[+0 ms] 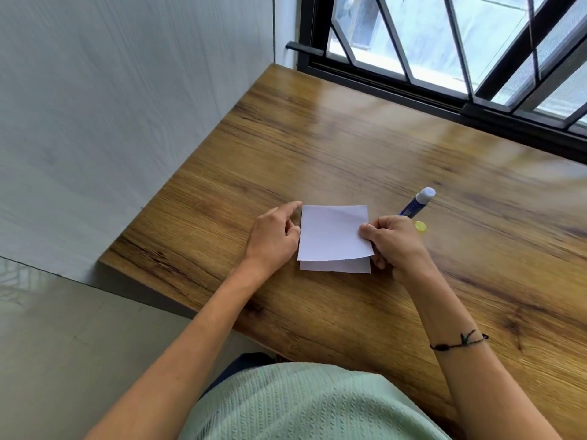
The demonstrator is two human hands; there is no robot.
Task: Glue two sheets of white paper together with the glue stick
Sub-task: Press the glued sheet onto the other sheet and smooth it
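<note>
Nearest the camera, a pale green ribbed top (305, 404) fills the bottom of the view, and 2 bare forearms reach out from it over the wooden bench (397, 147). A thin dark cord bracelet (459, 342) circles the right forearm.

On the bench, 2 white paper sheets sit stacked between the hands. The lower sheet (336, 267) lies flat on the wood, with only a strip of it showing along the near edge. The upper sheet (333, 233) covers most of it; its near edge curves up slightly off the lower one, and a soft crease runs across its far right part.

The right hand (394, 242) has a closed grip: thumb on top and curled fingers below pinch the right edge of the upper sheet. The same hand also holds the glue stick (417, 203), whose blue barrel rises from behind the knuckles and points away to the right, its uncapped whitish tip (425, 193) clear of the paper. A small yellow cap (420, 226) lies on the bench just beside the right hand, on the far right side.

The left hand (276, 236) rests at the left edge of the stack with a loose grip that holds nothing; its index finger (292, 206) stretches to the far left corner of the upper sheet, while the thumb meets the left edge.

A grey wall (127, 106) borders the bench on the left, and a black-framed window (460, 52) with metal bars runs along its far side.
</note>
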